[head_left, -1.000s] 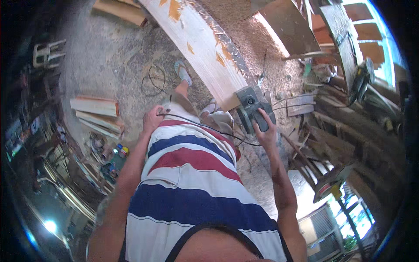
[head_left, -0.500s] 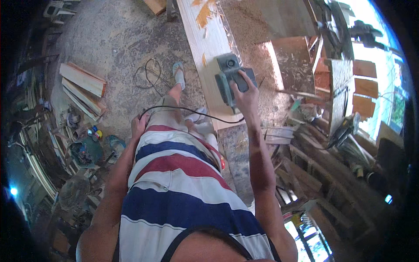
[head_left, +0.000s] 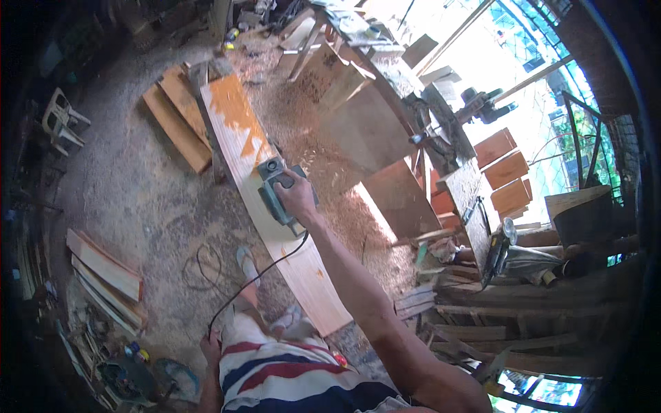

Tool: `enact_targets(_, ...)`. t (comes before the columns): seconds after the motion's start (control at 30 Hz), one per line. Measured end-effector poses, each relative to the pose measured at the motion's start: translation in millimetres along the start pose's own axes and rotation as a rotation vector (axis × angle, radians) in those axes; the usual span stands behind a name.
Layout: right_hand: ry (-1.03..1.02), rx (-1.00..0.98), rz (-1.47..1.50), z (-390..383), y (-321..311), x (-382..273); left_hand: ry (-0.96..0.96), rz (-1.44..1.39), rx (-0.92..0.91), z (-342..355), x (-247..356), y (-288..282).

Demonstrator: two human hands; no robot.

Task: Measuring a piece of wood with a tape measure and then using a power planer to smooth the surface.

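Observation:
My right hand (head_left: 297, 195) grips the handle of a grey-green electric planer (head_left: 273, 201), which rests flat on a long pale wooden board (head_left: 313, 289). Toward the board's far end, patches of orange-brown finish (head_left: 237, 107) remain on its face; the nearer stretch is bare wood. From the planer's rear a black power cord (head_left: 256, 278) curves back to my left hand (head_left: 211, 348), closed around it beside my thigh. Much of the left hand's grip is small and partly hidden.
Brown boards (head_left: 175, 127) lie left of the board's far end, and a stack of planks (head_left: 107, 268) is at the left. Cord loops (head_left: 202, 267) lie near my foot. Large panels (head_left: 365, 131) stand right, amid shavings. A plastic chair (head_left: 62, 120) is far left.
My right hand has pushed the planer forward along the board toward its far, finished end, stretching the arm out. The view has tilted up and turned; the left hand still holds the cord.

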State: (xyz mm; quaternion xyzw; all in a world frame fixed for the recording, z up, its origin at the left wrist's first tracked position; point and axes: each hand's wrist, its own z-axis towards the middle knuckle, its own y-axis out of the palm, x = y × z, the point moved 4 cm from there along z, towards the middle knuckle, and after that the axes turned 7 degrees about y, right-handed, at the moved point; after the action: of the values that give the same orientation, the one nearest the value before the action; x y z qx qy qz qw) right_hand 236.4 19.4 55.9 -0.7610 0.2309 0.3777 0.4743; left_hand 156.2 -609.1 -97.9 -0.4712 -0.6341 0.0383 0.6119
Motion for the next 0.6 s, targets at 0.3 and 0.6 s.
enact_targets(0.3, -0.013, -0.031, 0.110, 88, 30, -74, -0.365, -0.087, -0.181, 72, 22, -29)
enact_targets(0.6, -0.047, -0.073, 0.196, -167, -17, 80, -0.155, 0.029, -0.204, 82, -26, -40)
